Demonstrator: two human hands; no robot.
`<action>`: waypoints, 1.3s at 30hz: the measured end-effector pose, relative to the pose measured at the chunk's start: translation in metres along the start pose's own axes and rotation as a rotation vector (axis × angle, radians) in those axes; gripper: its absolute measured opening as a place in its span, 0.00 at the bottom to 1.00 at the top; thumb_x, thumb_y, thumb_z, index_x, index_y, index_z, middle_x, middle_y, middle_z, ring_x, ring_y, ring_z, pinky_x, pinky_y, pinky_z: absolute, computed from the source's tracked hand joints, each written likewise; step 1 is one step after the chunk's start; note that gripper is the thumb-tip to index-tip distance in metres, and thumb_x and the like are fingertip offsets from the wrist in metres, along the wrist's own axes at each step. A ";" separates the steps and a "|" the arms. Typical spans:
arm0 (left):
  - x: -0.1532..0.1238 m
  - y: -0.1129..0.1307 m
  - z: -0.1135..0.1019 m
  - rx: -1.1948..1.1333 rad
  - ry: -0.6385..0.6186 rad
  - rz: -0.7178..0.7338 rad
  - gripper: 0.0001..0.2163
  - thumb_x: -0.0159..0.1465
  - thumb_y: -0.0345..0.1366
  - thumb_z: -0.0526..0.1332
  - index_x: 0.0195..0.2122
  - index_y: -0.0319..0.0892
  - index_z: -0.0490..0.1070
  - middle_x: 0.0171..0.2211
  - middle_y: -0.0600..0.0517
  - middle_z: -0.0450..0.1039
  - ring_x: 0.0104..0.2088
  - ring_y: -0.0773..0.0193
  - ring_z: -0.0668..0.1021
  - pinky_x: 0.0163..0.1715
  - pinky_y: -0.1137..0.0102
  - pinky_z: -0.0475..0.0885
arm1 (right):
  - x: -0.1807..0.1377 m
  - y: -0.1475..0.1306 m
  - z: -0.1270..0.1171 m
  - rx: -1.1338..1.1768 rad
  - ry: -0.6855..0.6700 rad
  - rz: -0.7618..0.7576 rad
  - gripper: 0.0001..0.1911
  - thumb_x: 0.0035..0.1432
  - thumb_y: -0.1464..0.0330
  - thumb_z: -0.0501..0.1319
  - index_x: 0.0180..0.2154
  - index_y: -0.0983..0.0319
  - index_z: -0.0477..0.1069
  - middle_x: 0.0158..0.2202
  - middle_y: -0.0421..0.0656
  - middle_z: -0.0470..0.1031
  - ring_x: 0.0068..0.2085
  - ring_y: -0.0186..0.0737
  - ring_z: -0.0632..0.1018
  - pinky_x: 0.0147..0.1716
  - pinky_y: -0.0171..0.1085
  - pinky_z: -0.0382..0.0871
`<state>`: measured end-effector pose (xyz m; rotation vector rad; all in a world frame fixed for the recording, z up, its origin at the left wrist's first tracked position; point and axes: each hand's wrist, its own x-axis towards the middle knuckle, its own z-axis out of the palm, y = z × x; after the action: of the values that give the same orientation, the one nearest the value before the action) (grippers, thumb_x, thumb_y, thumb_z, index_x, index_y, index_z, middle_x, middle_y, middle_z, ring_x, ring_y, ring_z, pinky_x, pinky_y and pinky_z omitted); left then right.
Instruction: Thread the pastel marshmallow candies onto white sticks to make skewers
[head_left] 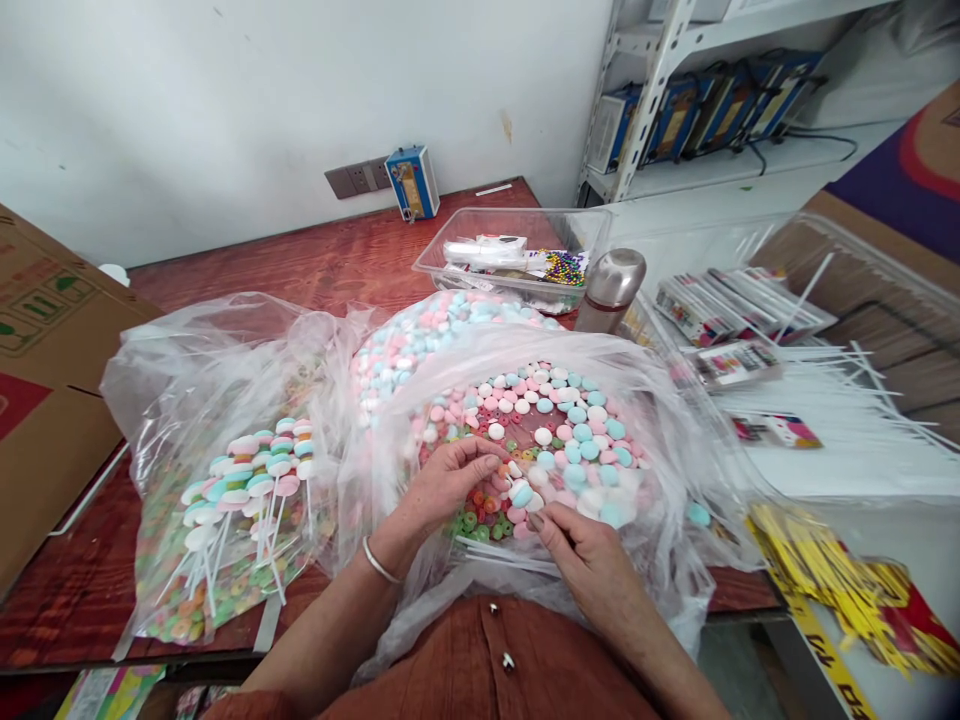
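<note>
At far left we are seeing a cardboard box (60,400) standing by the red-brown table (300,265); next along, a clear bag (187,350) is bulging on the tabletop, and a bunch of candy sticks (259,480), layered pink, white and blue, is lying on it; farther back, a blue device (412,183) is standing beside a socket strip (358,179); and here we are meeting the left hand (454,480), its fingers half curled, tips right at a small blue-and-white candy (520,494) in mid-frame; we are unable to tell whether it is gripping anything; that candy is showing above the open bag (679,450), where loose pastel candies (589,440) and ring candies are spreading; behind, a clear bin (427,262) is holding packets and beads; now the right hand (581,550), thumb and forefinger nearly closed just beside the candy, its grip being too small to make out; beyond it a metal flask (615,280) is standing upright; far right, we are finding white sticks (810,385) lying loose, with yellow strips (810,570) heaping up nearer us.
</note>
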<state>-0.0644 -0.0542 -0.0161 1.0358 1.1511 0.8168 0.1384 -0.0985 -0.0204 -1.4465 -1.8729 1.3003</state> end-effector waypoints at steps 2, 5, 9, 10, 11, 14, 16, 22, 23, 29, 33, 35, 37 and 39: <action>-0.001 0.000 -0.007 0.028 -0.038 -0.033 0.18 0.61 0.48 0.62 0.43 0.38 0.74 0.22 0.54 0.73 0.22 0.68 0.74 0.24 0.74 0.67 | -0.001 0.001 0.001 0.011 -0.014 -0.019 0.21 0.67 0.58 0.48 0.29 0.61 0.70 0.23 0.37 0.67 0.28 0.36 0.67 0.29 0.33 0.57; -0.006 0.002 -0.016 0.282 -0.050 0.022 0.14 0.64 0.43 0.60 0.45 0.40 0.75 0.23 0.55 0.71 0.23 0.67 0.72 0.25 0.73 0.66 | -0.002 0.001 0.000 0.034 -0.017 -0.031 0.21 0.67 0.58 0.49 0.30 0.62 0.72 0.23 0.36 0.65 0.28 0.36 0.67 0.29 0.32 0.57; -0.017 0.004 -0.018 0.956 0.010 0.226 0.06 0.63 0.31 0.60 0.35 0.41 0.78 0.33 0.49 0.74 0.38 0.59 0.75 0.40 0.66 0.68 | -0.002 0.002 -0.003 0.046 0.001 -0.016 0.21 0.67 0.58 0.49 0.27 0.61 0.69 0.24 0.36 0.65 0.28 0.36 0.67 0.29 0.32 0.58; -0.019 0.003 -0.017 1.093 -0.001 0.251 0.06 0.62 0.29 0.61 0.34 0.41 0.77 0.35 0.48 0.74 0.40 0.57 0.75 0.42 0.65 0.68 | -0.002 0.002 -0.003 0.041 0.001 -0.015 0.21 0.67 0.58 0.49 0.27 0.61 0.68 0.24 0.36 0.65 0.28 0.36 0.68 0.29 0.32 0.58; -0.021 0.002 -0.016 1.190 -0.011 0.263 0.05 0.61 0.29 0.61 0.34 0.42 0.77 0.35 0.48 0.73 0.41 0.56 0.74 0.43 0.64 0.68 | -0.002 0.002 -0.004 0.035 -0.003 -0.015 0.21 0.67 0.58 0.49 0.27 0.61 0.68 0.24 0.37 0.66 0.28 0.36 0.68 0.30 0.32 0.58; -0.022 -0.001 -0.015 1.220 0.035 0.295 0.04 0.62 0.29 0.62 0.32 0.42 0.76 0.35 0.48 0.73 0.41 0.57 0.74 0.43 0.64 0.68 | -0.003 0.003 -0.002 0.021 -0.031 -0.027 0.21 0.67 0.58 0.49 0.29 0.62 0.70 0.25 0.37 0.67 0.29 0.37 0.69 0.30 0.33 0.58; -0.021 -0.002 -0.014 1.060 0.135 0.315 0.03 0.63 0.30 0.62 0.34 0.42 0.75 0.35 0.49 0.75 0.39 0.60 0.75 0.41 0.66 0.69 | -0.004 0.004 0.000 0.010 -0.046 -0.028 0.21 0.67 0.58 0.48 0.30 0.62 0.71 0.25 0.37 0.66 0.29 0.36 0.68 0.30 0.33 0.58; -0.013 0.000 -0.006 0.481 0.190 0.186 0.03 0.61 0.34 0.64 0.35 0.42 0.76 0.29 0.53 0.78 0.30 0.65 0.78 0.33 0.72 0.71 | -0.002 0.003 0.002 -0.009 -0.044 -0.035 0.21 0.67 0.58 0.48 0.29 0.62 0.70 0.24 0.37 0.67 0.28 0.36 0.68 0.29 0.32 0.58; -0.012 0.001 -0.004 0.422 0.174 0.166 0.04 0.60 0.34 0.64 0.36 0.42 0.76 0.29 0.53 0.79 0.31 0.65 0.78 0.33 0.72 0.72 | -0.001 0.003 0.001 -0.008 -0.037 -0.032 0.22 0.67 0.58 0.48 0.28 0.61 0.70 0.24 0.37 0.67 0.28 0.36 0.68 0.28 0.32 0.58; -0.006 0.006 0.003 0.204 0.132 0.078 0.08 0.57 0.37 0.66 0.37 0.41 0.78 0.34 0.51 0.81 0.34 0.63 0.80 0.36 0.70 0.74 | 0.000 0.004 -0.003 -0.031 -0.006 -0.023 0.21 0.67 0.57 0.49 0.24 0.60 0.62 0.22 0.35 0.63 0.26 0.34 0.66 0.27 0.31 0.57; -0.004 0.005 0.006 0.221 0.153 0.064 0.08 0.58 0.38 0.66 0.37 0.42 0.80 0.34 0.50 0.81 0.35 0.61 0.80 0.38 0.68 0.74 | -0.001 0.005 -0.004 -0.112 0.030 -0.046 0.21 0.68 0.58 0.50 0.24 0.60 0.63 0.22 0.36 0.66 0.26 0.35 0.67 0.27 0.31 0.57; -0.003 0.003 0.011 0.234 0.142 0.095 0.08 0.58 0.38 0.66 0.36 0.42 0.80 0.34 0.50 0.81 0.35 0.61 0.80 0.38 0.69 0.74 | -0.001 0.004 -0.004 -0.127 0.058 -0.050 0.20 0.68 0.59 0.50 0.24 0.60 0.64 0.22 0.37 0.68 0.25 0.35 0.68 0.26 0.31 0.57; -0.003 0.001 0.018 0.208 0.132 0.113 0.09 0.58 0.39 0.67 0.37 0.41 0.79 0.33 0.50 0.81 0.34 0.61 0.80 0.37 0.69 0.73 | 0.000 0.002 -0.003 -0.118 0.092 -0.038 0.20 0.68 0.59 0.50 0.25 0.60 0.65 0.22 0.38 0.70 0.25 0.36 0.69 0.26 0.31 0.58; -0.002 0.000 0.025 0.172 0.161 0.112 0.09 0.58 0.40 0.66 0.37 0.41 0.79 0.32 0.51 0.80 0.32 0.62 0.79 0.34 0.70 0.73 | 0.002 0.000 -0.001 -0.087 0.130 -0.028 0.20 0.68 0.59 0.49 0.26 0.59 0.65 0.23 0.39 0.72 0.26 0.36 0.71 0.26 0.31 0.59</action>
<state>-0.0401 -0.0615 -0.0140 1.2016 1.3275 0.9148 0.1384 -0.0961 -0.0199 -1.5052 -1.8771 1.0965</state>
